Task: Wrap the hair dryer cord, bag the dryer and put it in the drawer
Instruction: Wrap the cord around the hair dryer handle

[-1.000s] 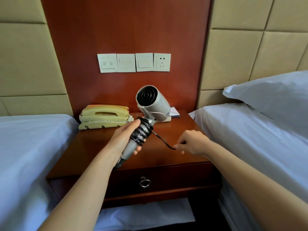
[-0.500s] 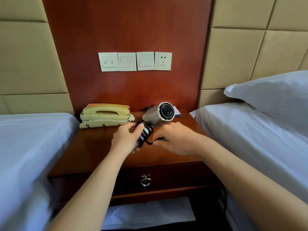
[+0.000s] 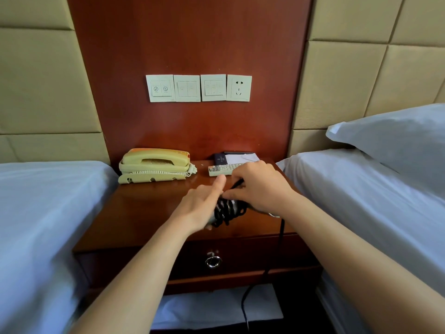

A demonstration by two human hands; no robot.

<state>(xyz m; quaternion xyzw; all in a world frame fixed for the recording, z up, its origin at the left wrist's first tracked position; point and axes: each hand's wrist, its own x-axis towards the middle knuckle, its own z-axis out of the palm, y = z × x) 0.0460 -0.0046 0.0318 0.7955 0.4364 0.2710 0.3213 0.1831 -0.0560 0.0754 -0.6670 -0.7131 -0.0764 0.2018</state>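
The black power cord is wound in tight coils around the grey handle of the hair dryer, which is held just above the front half of the reddish-brown wooden nightstand. Most of the dryer is hidden behind the two hands; only a sliver of grey shows between and below the coils. The left hand is closed around the handle from the left, thumb raised. The right hand pinches the cord at the top of the coils between thumb and fingers. A loose length of cord drops past the nightstand's front edge, in front of the closed drawer with its metal ring pull, and runs out of view at the bottom.

Behind the hands lie a white remote control, partly covered by the right hand, and a dark folder with white paper; its small print is unreadable. A cream corded telephone sits at the back left. On the wood panel above, three white switch plates and a wall socket bear icons too small to read. White-sheeted beds flank the nightstand.
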